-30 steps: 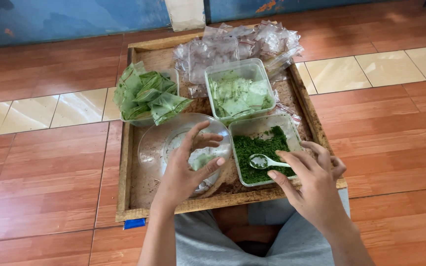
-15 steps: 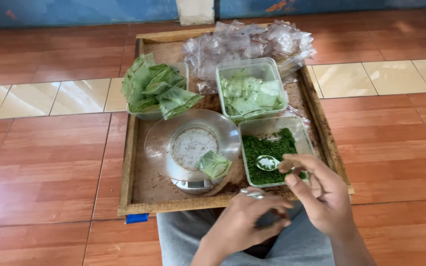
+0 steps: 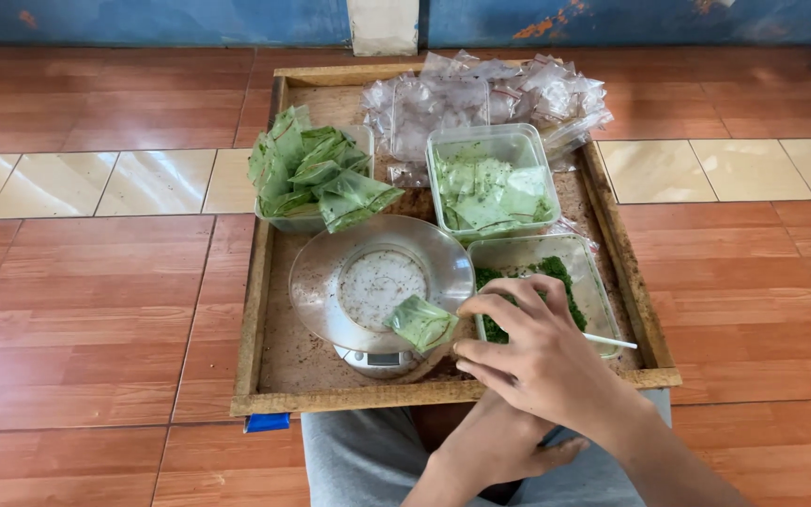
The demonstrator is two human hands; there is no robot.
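My right hand [image 3: 532, 357] reaches over the tray's front edge. Its spread thumb and index finger are right at the corner of a small clear bag of green bits [image 3: 421, 322]. That bag lies in the metal bowl of a small scale [image 3: 377, 282]. Behind the hand is a clear tub of chopped green herb [image 3: 556, 272], and a white spoon handle [image 3: 609, 340] pokes out to the right. My left hand [image 3: 504, 449] hovers low over my lap under the right forearm, fingers loose and nothing visible in it.
All of this stands on a wooden tray [image 3: 265, 282] set on a tiled floor. At the back left is a tub heaped with filled green bags [image 3: 316, 178]. A second tub of bags [image 3: 490, 183] and a pile of empty clear bags [image 3: 490, 94] sit further right.
My left hand has left the scale bowl and dropped to my lap. My right hand has let go of the spoon and moved left to the small bag lying on the scale.
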